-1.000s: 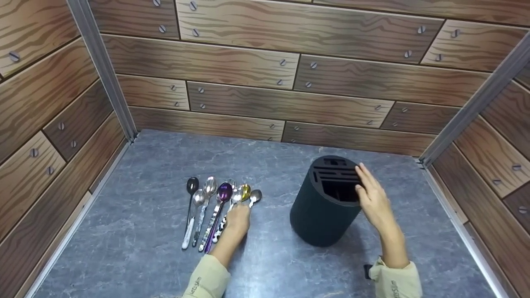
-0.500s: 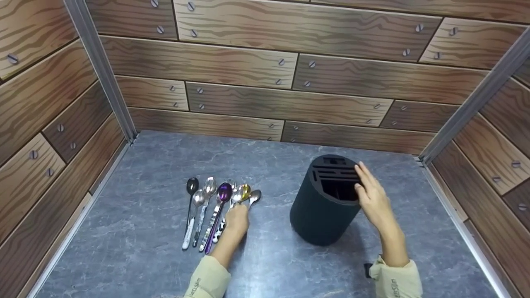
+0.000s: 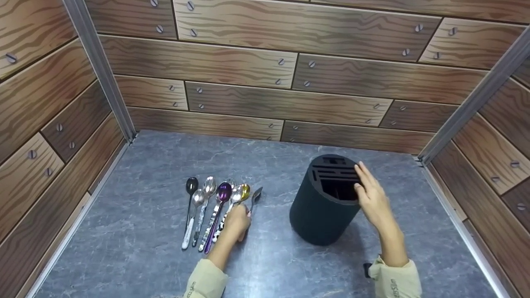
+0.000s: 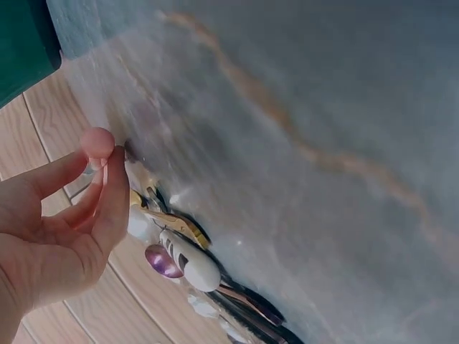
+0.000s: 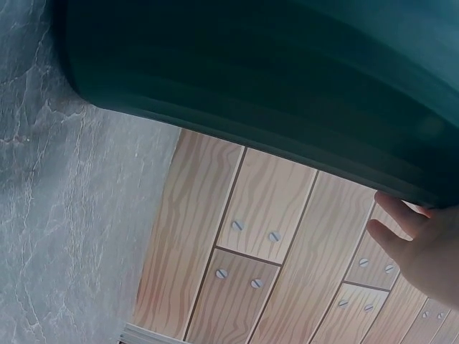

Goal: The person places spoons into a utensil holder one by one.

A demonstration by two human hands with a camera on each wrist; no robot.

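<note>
Small silver metal spoon (image 3: 257, 194) pinched in the left hand (image 3: 237, 220); right hand (image 3: 372, 200) at the rim of a dark green cylindrical holder with slotted black top (image 3: 319, 219)
Spoon at the right end of a row of shiny metal spoons (image 3: 212, 221), bowl looking tilted, handle mostly hidden; thumb and fingertips brought together on it, whether lifted cannot tell. Right fingers extended against the holder, grasping nothing, presumably steadying it. Row lies bowls away from the person, handles near, likely for easy taking; purple-bowled spoon (image 3: 224, 191) and gold-bowled spoon (image 3: 245, 191) among them. Surface: grey marbled tabletop (image 3: 124, 231). Room: brown plank-print walls (image 3: 232, 66) with screw-head motifs, grey metal strips (image 3: 105, 70) at the corners
</note>
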